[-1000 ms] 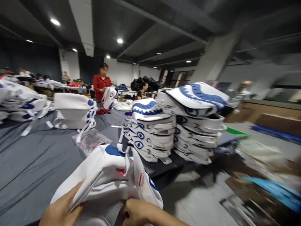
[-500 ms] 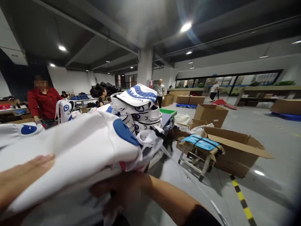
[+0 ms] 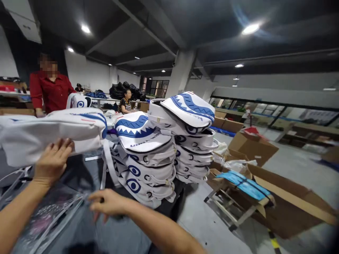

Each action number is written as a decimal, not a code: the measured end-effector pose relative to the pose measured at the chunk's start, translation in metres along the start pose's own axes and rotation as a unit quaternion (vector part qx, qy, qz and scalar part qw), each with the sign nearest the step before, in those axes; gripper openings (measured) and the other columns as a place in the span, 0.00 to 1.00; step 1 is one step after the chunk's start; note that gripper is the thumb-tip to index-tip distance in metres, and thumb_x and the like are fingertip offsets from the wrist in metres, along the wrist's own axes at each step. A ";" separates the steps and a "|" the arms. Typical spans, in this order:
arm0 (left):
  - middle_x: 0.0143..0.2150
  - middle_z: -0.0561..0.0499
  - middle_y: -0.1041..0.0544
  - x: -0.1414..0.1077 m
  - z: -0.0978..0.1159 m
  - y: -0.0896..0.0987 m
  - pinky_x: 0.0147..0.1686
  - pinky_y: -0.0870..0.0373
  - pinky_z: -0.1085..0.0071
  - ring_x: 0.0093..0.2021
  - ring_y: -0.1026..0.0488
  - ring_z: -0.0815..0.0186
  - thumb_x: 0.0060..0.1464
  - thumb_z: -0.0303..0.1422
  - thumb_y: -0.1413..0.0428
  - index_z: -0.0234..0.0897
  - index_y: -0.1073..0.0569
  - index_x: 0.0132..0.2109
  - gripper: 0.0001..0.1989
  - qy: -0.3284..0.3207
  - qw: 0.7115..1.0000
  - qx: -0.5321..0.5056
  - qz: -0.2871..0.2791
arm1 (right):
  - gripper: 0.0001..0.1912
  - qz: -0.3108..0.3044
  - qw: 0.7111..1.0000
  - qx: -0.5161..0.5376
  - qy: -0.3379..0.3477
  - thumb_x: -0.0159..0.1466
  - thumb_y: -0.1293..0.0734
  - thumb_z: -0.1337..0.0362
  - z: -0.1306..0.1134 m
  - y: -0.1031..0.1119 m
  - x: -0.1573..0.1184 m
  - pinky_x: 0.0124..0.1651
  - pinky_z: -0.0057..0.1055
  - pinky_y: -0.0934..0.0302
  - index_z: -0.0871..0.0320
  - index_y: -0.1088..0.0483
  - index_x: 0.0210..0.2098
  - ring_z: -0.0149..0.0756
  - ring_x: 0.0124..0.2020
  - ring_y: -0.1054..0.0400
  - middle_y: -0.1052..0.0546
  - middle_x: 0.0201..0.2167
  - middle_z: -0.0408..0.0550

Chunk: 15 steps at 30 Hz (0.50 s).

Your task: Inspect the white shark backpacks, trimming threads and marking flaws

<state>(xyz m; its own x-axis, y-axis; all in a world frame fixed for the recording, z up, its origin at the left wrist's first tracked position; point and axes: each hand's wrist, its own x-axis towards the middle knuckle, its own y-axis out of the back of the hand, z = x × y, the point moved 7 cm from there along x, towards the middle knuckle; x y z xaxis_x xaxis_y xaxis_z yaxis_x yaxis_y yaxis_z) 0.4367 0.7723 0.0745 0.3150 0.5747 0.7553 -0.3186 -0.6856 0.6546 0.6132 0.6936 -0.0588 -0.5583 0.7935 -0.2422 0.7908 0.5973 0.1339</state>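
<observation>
My left hand (image 3: 54,158) lies with outstretched fingers against the side of a white backpack (image 3: 23,141), which rests on its side at the left. Over the dark table (image 3: 119,233), my right hand (image 3: 108,203) is apart from the backpack, its fingers loosely bent and separated, holding nothing I can see. Below the hands is clear plastic wrapping (image 3: 53,211), partly covered by my left forearm. Just beyond my right hand rises a stack of white backpacks (image 3: 148,169) with blue eyes and zigzag teeth. A second backpack stack (image 3: 194,141) stands behind it.
A co-worker in a red shirt (image 3: 51,90) stands across the table at the left, and another person (image 3: 125,102) sits farther back. On the right floor are a small stool (image 3: 235,211) with a light-blue top and open cardboard boxes (image 3: 291,197).
The white backpack has gone from close in front of me to the left side of the table. My right hand has come off it; my left hand still touches it. The view has tilted and shifted.
</observation>
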 end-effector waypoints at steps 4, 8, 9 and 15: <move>0.69 0.30 0.36 -0.051 -0.020 -0.127 0.67 0.46 0.48 0.73 0.45 0.48 0.68 0.19 0.70 0.17 0.35 0.66 0.28 0.064 0.973 0.028 -0.219 | 0.27 0.062 0.987 0.067 -0.134 0.59 0.32 0.67 0.118 0.037 -0.063 0.19 0.22 0.34 0.64 0.32 0.58 0.28 0.23 0.27 0.25 0.41 0.51; 0.71 0.34 0.37 -0.114 -0.029 -0.165 0.66 0.42 0.47 0.71 0.41 0.44 0.66 0.27 0.56 0.28 0.33 0.67 0.25 0.101 0.927 0.056 -0.357 | 0.30 0.126 0.974 0.074 -0.171 0.58 0.31 0.61 0.155 0.059 -0.091 0.16 0.21 0.39 0.64 0.34 0.58 0.34 0.27 0.23 0.24 0.44 0.53; 0.72 0.34 0.38 -0.129 -0.033 -0.161 0.66 0.42 0.46 0.72 0.44 0.43 0.66 0.31 0.54 0.29 0.34 0.68 0.26 0.117 0.923 0.066 -0.362 | 0.30 0.135 0.974 0.070 -0.171 0.58 0.31 0.60 0.156 0.059 -0.092 0.16 0.20 0.41 0.63 0.34 0.59 0.35 0.28 0.22 0.24 0.45 0.53; 0.75 0.35 0.46 -0.246 -0.034 -0.118 0.67 0.46 0.43 0.75 0.50 0.40 0.64 0.52 0.60 0.36 0.49 0.75 0.39 0.223 0.898 0.070 -0.373 | 0.28 0.114 0.980 0.013 -0.165 0.61 0.33 0.63 0.138 0.017 -0.081 0.17 0.20 0.48 0.62 0.32 0.60 0.29 0.25 0.24 0.22 0.47 0.52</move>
<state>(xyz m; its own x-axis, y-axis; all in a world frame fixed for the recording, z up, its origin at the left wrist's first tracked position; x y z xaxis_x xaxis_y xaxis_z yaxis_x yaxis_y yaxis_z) 0.3666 0.7265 -0.1872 -0.0054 0.9978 0.0660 -0.0423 -0.0662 0.9969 0.7063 0.6235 -0.1692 -0.2592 0.8223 -0.5065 0.8939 0.4028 0.1966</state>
